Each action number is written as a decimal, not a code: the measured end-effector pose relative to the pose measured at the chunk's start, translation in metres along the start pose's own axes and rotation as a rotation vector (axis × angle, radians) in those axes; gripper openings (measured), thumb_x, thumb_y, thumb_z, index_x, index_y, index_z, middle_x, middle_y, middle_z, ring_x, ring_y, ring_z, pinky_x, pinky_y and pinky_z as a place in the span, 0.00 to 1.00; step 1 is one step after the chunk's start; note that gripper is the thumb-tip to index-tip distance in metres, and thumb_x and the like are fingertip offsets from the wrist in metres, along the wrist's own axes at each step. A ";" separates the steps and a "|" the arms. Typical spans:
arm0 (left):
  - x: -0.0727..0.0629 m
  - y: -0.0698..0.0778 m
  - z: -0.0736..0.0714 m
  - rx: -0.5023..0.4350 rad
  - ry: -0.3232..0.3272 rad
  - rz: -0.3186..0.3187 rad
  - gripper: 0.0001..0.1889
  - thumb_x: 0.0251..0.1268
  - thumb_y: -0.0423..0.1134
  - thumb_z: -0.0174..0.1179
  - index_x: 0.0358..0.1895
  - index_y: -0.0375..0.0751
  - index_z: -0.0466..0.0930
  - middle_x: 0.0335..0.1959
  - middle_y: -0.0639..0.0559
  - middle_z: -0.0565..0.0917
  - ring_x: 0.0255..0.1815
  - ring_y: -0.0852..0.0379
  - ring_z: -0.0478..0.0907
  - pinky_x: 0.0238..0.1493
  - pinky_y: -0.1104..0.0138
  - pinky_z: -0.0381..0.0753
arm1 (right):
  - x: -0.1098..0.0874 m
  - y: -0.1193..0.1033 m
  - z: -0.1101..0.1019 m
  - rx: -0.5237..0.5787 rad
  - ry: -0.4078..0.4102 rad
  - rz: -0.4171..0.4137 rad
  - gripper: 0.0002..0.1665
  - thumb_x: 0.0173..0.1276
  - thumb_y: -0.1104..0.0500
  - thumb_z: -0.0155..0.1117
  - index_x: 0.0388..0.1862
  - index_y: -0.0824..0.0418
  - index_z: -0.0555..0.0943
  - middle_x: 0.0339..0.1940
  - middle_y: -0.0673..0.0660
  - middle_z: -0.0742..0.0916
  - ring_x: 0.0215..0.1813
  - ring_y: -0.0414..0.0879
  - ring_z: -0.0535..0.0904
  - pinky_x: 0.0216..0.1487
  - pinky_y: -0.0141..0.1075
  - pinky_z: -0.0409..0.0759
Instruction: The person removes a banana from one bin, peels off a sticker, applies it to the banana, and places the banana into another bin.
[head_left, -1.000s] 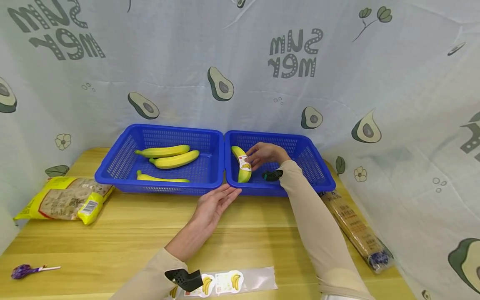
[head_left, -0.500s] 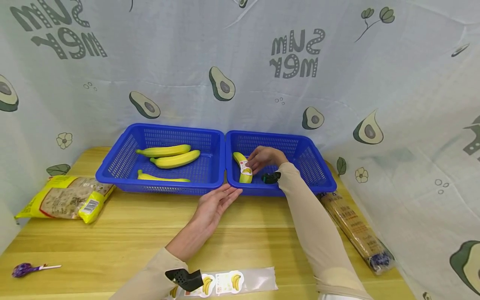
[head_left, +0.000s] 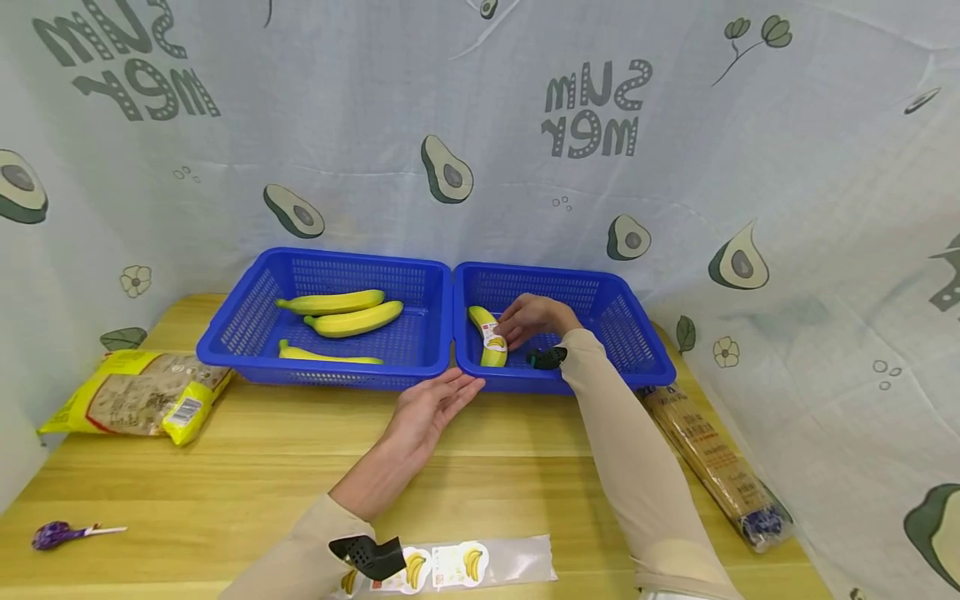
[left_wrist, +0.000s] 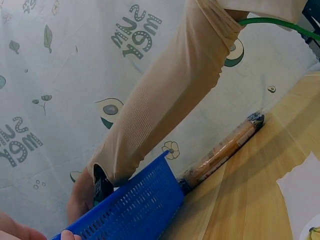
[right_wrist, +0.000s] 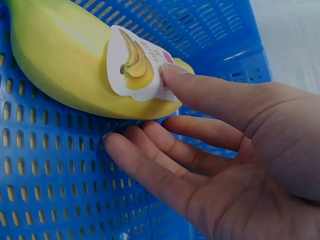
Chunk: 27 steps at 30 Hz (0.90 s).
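A: Your right hand [head_left: 531, 318] has its thumb on the label [right_wrist: 132, 67], its other fingers bent just beside the banana [right_wrist: 72, 70].

B: Are you gripping it? I can't tell from here.

A: The banana lies inside your right basket [head_left: 540, 270], near its left wall.

B: And your left hand [head_left: 429, 407] has its fingers nearly straight, at that basket's front rim, near the corner.

A: Three more bananas [head_left: 356, 319] lie in the left basket [head_left: 243, 321], just beside yours.

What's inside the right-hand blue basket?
In the basket: one banana with a white label, plus the right hand, thumb over that label. Whatever lies beneath the banana is covered.
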<state>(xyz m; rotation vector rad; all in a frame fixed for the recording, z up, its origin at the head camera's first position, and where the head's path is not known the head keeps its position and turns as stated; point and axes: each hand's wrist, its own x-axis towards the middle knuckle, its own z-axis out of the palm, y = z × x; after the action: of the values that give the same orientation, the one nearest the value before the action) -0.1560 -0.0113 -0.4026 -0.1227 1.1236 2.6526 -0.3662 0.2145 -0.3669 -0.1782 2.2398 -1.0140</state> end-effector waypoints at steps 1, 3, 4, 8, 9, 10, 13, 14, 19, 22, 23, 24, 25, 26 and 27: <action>0.000 0.000 0.000 0.005 0.004 -0.001 0.25 0.82 0.19 0.44 0.77 0.15 0.59 0.73 0.17 0.70 0.75 0.30 0.72 0.69 0.60 0.80 | -0.002 0.000 0.000 0.005 0.007 -0.002 0.29 0.82 0.63 0.65 0.74 0.77 0.73 0.64 0.73 0.86 0.54 0.55 0.89 0.61 0.48 0.88; -0.002 0.001 0.000 0.011 0.009 -0.002 0.25 0.81 0.19 0.44 0.77 0.15 0.60 0.72 0.18 0.71 0.75 0.30 0.72 0.69 0.60 0.81 | -0.005 -0.002 -0.001 0.007 0.018 -0.013 0.28 0.82 0.64 0.64 0.74 0.78 0.73 0.64 0.74 0.85 0.58 0.59 0.88 0.63 0.50 0.87; -0.002 0.001 0.000 0.015 0.012 -0.002 0.25 0.81 0.19 0.44 0.76 0.15 0.61 0.72 0.18 0.71 0.75 0.30 0.73 0.68 0.60 0.81 | -0.007 -0.002 -0.002 0.010 0.028 -0.016 0.28 0.82 0.64 0.64 0.73 0.78 0.74 0.64 0.74 0.85 0.59 0.60 0.88 0.64 0.51 0.87; -0.008 0.004 0.000 0.031 0.020 -0.017 0.26 0.78 0.17 0.44 0.76 0.16 0.62 0.71 0.19 0.73 0.74 0.30 0.74 0.68 0.60 0.82 | -0.015 -0.006 -0.004 0.004 0.068 -0.041 0.30 0.83 0.63 0.64 0.75 0.78 0.71 0.68 0.74 0.83 0.64 0.64 0.85 0.67 0.53 0.84; -0.010 0.005 0.000 0.043 0.018 -0.024 0.26 0.78 0.17 0.44 0.76 0.16 0.61 0.71 0.19 0.73 0.74 0.30 0.74 0.68 0.60 0.82 | -0.017 -0.006 -0.005 -0.001 0.084 -0.046 0.31 0.82 0.62 0.65 0.76 0.77 0.71 0.69 0.74 0.83 0.65 0.64 0.85 0.68 0.53 0.83; -0.012 0.005 -0.001 0.059 0.012 -0.028 0.26 0.77 0.17 0.44 0.77 0.16 0.61 0.72 0.19 0.73 0.74 0.30 0.74 0.69 0.59 0.81 | -0.018 -0.007 -0.006 -0.007 0.102 -0.052 0.32 0.82 0.60 0.66 0.77 0.76 0.71 0.69 0.73 0.82 0.66 0.64 0.84 0.69 0.53 0.83; -0.019 0.009 -0.002 0.104 -0.006 -0.054 0.27 0.78 0.17 0.45 0.77 0.16 0.59 0.73 0.19 0.72 0.74 0.30 0.74 0.71 0.56 0.79 | -0.023 -0.010 -0.008 -0.043 0.141 -0.078 0.35 0.82 0.57 0.67 0.78 0.74 0.71 0.72 0.71 0.81 0.69 0.63 0.83 0.73 0.55 0.79; -0.022 0.010 -0.003 0.124 -0.015 -0.057 0.27 0.78 0.17 0.45 0.77 0.16 0.59 0.73 0.19 0.71 0.74 0.30 0.74 0.71 0.55 0.79 | -0.025 -0.012 -0.009 -0.052 0.156 -0.085 0.35 0.81 0.56 0.68 0.78 0.73 0.71 0.72 0.70 0.81 0.69 0.63 0.83 0.74 0.56 0.78; -0.035 0.017 -0.010 0.183 -0.025 -0.056 0.25 0.79 0.18 0.46 0.76 0.16 0.62 0.73 0.19 0.71 0.74 0.30 0.75 0.70 0.56 0.80 | -0.034 -0.020 -0.009 -0.085 0.205 -0.132 0.35 0.81 0.53 0.69 0.78 0.70 0.73 0.72 0.70 0.82 0.72 0.64 0.80 0.77 0.58 0.74; -0.041 0.022 -0.017 0.192 -0.004 -0.039 0.24 0.80 0.18 0.48 0.75 0.17 0.64 0.71 0.21 0.74 0.72 0.32 0.77 0.69 0.57 0.81 | -0.038 -0.025 -0.009 -0.106 0.220 -0.176 0.36 0.80 0.53 0.69 0.78 0.70 0.72 0.72 0.69 0.82 0.73 0.64 0.79 0.76 0.57 0.75; -0.043 0.024 -0.020 0.193 0.003 -0.034 0.24 0.80 0.19 0.49 0.75 0.18 0.65 0.71 0.22 0.75 0.72 0.33 0.78 0.69 0.57 0.81 | -0.039 -0.027 -0.009 -0.108 0.225 -0.192 0.37 0.79 0.53 0.70 0.78 0.70 0.72 0.72 0.69 0.82 0.73 0.64 0.79 0.76 0.56 0.75; -0.045 0.027 -0.023 0.198 0.009 -0.029 0.24 0.80 0.20 0.49 0.76 0.18 0.64 0.71 0.23 0.75 0.71 0.34 0.79 0.70 0.57 0.80 | -0.040 -0.029 -0.009 -0.114 0.227 -0.208 0.37 0.79 0.53 0.70 0.78 0.70 0.72 0.72 0.69 0.82 0.73 0.64 0.78 0.77 0.56 0.75; -0.047 0.029 -0.026 0.202 0.012 -0.024 0.25 0.81 0.20 0.50 0.76 0.18 0.63 0.71 0.23 0.76 0.71 0.36 0.79 0.70 0.58 0.80 | -0.041 -0.031 -0.009 -0.114 0.228 -0.226 0.37 0.79 0.54 0.70 0.79 0.70 0.72 0.72 0.69 0.81 0.73 0.64 0.78 0.77 0.56 0.74; -0.049 0.031 -0.029 0.203 0.017 -0.022 0.25 0.81 0.21 0.50 0.77 0.18 0.62 0.71 0.24 0.76 0.70 0.37 0.80 0.70 0.58 0.80 | -0.042 -0.033 -0.008 -0.114 0.230 -0.242 0.37 0.79 0.54 0.70 0.79 0.70 0.72 0.73 0.69 0.81 0.73 0.64 0.77 0.77 0.56 0.74; -0.050 0.034 -0.032 0.208 0.023 -0.020 0.26 0.81 0.21 0.50 0.77 0.18 0.61 0.71 0.24 0.76 0.70 0.38 0.81 0.70 0.58 0.80 | -0.044 -0.036 -0.008 -0.116 0.233 -0.256 0.37 0.79 0.54 0.71 0.79 0.69 0.72 0.73 0.68 0.81 0.74 0.64 0.77 0.77 0.57 0.74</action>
<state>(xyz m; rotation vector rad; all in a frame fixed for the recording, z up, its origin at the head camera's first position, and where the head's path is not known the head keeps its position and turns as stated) -0.1173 -0.0666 -0.3926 -0.1236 1.3897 2.5040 -0.3425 0.2113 -0.3151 -0.4268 2.5380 -1.0839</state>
